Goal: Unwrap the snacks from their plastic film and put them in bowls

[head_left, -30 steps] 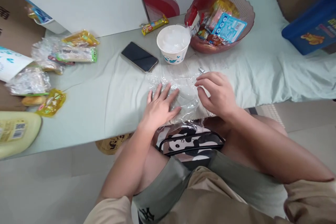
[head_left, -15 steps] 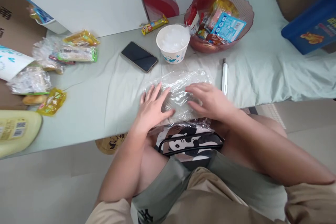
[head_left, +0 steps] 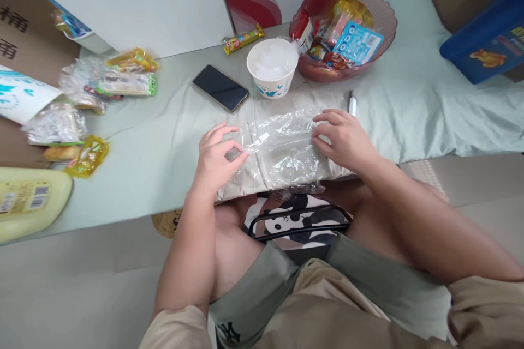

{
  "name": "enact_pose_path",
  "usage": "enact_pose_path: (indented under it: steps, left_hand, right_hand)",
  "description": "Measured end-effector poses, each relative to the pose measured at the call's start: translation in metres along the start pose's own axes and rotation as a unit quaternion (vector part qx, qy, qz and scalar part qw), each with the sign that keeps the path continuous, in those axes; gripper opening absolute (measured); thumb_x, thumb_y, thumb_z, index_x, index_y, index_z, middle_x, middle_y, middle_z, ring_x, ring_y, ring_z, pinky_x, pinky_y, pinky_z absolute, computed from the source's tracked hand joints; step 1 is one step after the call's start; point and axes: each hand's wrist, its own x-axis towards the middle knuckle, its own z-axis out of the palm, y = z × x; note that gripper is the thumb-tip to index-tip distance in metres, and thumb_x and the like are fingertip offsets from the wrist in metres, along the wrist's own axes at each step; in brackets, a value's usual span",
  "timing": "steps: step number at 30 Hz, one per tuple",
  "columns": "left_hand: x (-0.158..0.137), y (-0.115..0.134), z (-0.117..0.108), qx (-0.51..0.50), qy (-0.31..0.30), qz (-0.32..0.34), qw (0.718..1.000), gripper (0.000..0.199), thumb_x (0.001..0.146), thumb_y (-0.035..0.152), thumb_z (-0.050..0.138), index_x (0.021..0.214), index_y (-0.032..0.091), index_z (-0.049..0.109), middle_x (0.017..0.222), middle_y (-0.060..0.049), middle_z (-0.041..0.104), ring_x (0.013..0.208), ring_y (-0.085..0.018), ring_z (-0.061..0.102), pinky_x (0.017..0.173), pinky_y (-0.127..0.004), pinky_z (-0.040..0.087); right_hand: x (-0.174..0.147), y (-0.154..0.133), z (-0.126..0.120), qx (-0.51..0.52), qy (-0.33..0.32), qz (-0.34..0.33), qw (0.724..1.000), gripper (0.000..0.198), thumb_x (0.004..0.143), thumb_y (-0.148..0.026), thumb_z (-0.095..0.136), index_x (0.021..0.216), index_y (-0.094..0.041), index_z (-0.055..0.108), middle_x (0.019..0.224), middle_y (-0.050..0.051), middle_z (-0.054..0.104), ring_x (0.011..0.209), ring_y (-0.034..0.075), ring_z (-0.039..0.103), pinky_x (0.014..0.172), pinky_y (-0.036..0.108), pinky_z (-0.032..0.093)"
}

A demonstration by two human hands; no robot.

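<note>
A clear plastic bag (head_left: 282, 147) lies flat and crinkled on the cloth-covered table, its near end hanging over the edge. My left hand (head_left: 221, 155) pinches its left side between thumb and forefinger. On the opposite side, my right hand (head_left: 338, 139) has its fingers closed on the bag, and a straight fold runs between the two hands. Just beyond the bag stands a paper cup (head_left: 272, 84) holding translucent white plastic. A white utility knife (head_left: 352, 103) lies beside my right hand, partly hidden by it. A black phone (head_left: 221, 87) rests beyond my left hand.
A pink glass bowl (head_left: 387, 24) of packaged snacks stands at the back right, near a yellow snack stick (head_left: 244, 39). Wrapped snacks (head_left: 126, 83) and a pale yellow bottle (head_left: 35, 202) are on the left. Boxes (head_left: 164, 5) line the back; a blue container (head_left: 487, 38) stands far right.
Both hands have moved apart, the left to the left and the right to the right. Their fingers went from spread over the bag to pinching its sides, and the bag looks stretched flatter.
</note>
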Motion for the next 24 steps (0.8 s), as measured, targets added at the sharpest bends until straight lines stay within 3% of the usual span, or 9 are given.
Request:
enact_pose_path:
  steps: [3, 6, 9, 13, 17, 19, 21, 23, 24]
  left_hand:
    - [-0.005, -0.005, -0.013, -0.129, -0.030, 0.016, 0.991, 0.015, 0.079, 0.031, 0.075, 0.073, 0.022, 0.065, 0.118, -0.008, 0.077, 0.137, -0.032, 0.060, 0.115, -0.052, 0.048]
    - [-0.012, -0.009, -0.022, -0.227, -0.080, -0.058, 0.969, 0.022, 0.073, 0.038, 0.080, 0.077, 0.021, 0.066, 0.096, -0.009, 0.078, 0.105, -0.029, 0.075, 0.091, -0.044, 0.060]
    - [-0.011, -0.012, -0.022, -0.326, -0.053, -0.120, 0.936, 0.038, 0.064, 0.042, 0.088, 0.087, 0.022, 0.065, 0.076, -0.004, 0.072, 0.078, -0.023, 0.073, 0.068, -0.033, 0.057]
    - [0.005, -0.015, -0.013, -0.449, 0.021, -0.136, 0.883, 0.057, 0.056, 0.048, 0.093, 0.097, 0.027, 0.061, 0.064, 0.005, 0.060, 0.074, -0.019, 0.071, 0.076, -0.034, 0.058]
    - [0.022, -0.013, -0.001, -0.471, 0.005, -0.166, 0.867, 0.060, 0.060, 0.055, 0.088, 0.103, 0.029, 0.056, 0.070, 0.005, 0.057, 0.069, -0.016, 0.067, 0.071, -0.033, 0.059]
    - [0.027, -0.010, 0.004, -0.463, -0.014, -0.187, 0.866, 0.055, 0.065, 0.051, 0.084, 0.105, 0.028, 0.057, 0.077, 0.002, 0.061, 0.069, -0.015, 0.067, 0.064, -0.029, 0.057]
    - [0.029, -0.010, 0.008, -0.474, -0.020, -0.203, 0.857, 0.050, 0.067, 0.046, 0.083, 0.107, 0.027, 0.059, 0.083, 0.001, 0.064, 0.068, -0.013, 0.066, 0.057, -0.025, 0.053]
    - [0.030, -0.012, 0.011, -0.504, -0.011, -0.213, 0.837, 0.048, 0.069, 0.043, 0.082, 0.109, 0.027, 0.062, 0.085, 0.000, 0.067, 0.064, -0.011, 0.063, 0.051, -0.021, 0.047]
    - [0.030, -0.014, 0.012, -0.521, -0.002, -0.212, 0.827, 0.047, 0.070, 0.042, 0.082, 0.110, 0.027, 0.063, 0.086, 0.000, 0.068, 0.062, -0.010, 0.061, 0.050, -0.020, 0.045]
  right_hand:
    - [-0.004, -0.004, -0.020, 0.097, -0.004, -0.007, 0.995, 0.024, 0.098, -0.032, 0.047, 0.093, -0.023, 0.069, 0.109, 0.011, 0.076, 0.112, 0.029, 0.070, 0.107, 0.050, 0.052]
    - [-0.011, -0.010, -0.038, 0.190, -0.035, 0.034, 0.981, 0.020, 0.096, -0.039, 0.051, 0.090, -0.024, 0.063, 0.087, 0.006, 0.075, 0.087, 0.024, 0.073, 0.086, 0.043, 0.058]
    - [-0.012, -0.013, -0.045, 0.286, -0.069, 0.088, 0.952, 0.021, 0.097, -0.043, 0.051, 0.088, -0.025, 0.057, 0.070, 0.002, 0.068, 0.063, 0.019, 0.066, 0.063, 0.035, 0.055]
    - [-0.009, -0.005, -0.037, 0.351, -0.118, 0.152, 0.916, 0.022, 0.101, -0.046, 0.048, 0.099, -0.025, 0.056, 0.065, 0.000, 0.066, 0.051, 0.015, 0.059, 0.051, 0.032, 0.049]
    - [-0.008, 0.005, -0.027, 0.338, -0.246, 0.150, 0.896, 0.020, 0.099, -0.038, 0.049, 0.110, -0.024, 0.058, 0.071, 0.002, 0.072, 0.058, 0.019, 0.066, 0.055, 0.034, 0.055]
    - [-0.009, 0.008, -0.025, 0.278, -0.201, 0.145, 0.928, 0.025, 0.096, -0.037, 0.051, 0.115, -0.023, 0.060, 0.087, 0.007, 0.076, 0.074, 0.023, 0.072, 0.068, 0.039, 0.060]
    - [-0.010, 0.009, -0.027, 0.202, -0.069, 0.122, 0.969, 0.033, 0.095, -0.041, 0.054, 0.119, -0.021, 0.063, 0.109, 0.013, 0.075, 0.096, 0.029, 0.072, 0.086, 0.046, 0.060]
    - [-0.013, 0.007, -0.028, 0.183, 0.030, 0.047, 0.982, 0.042, 0.095, -0.049, 0.057, 0.124, -0.020, 0.064, 0.123, 0.016, 0.070, 0.114, 0.032, 0.067, 0.099, 0.051, 0.055]
    - [-0.014, 0.004, -0.028, 0.199, 0.039, -0.008, 0.979, 0.048, 0.095, -0.054, 0.058, 0.128, -0.020, 0.063, 0.127, 0.016, 0.068, 0.119, 0.033, 0.065, 0.103, 0.052, 0.053]
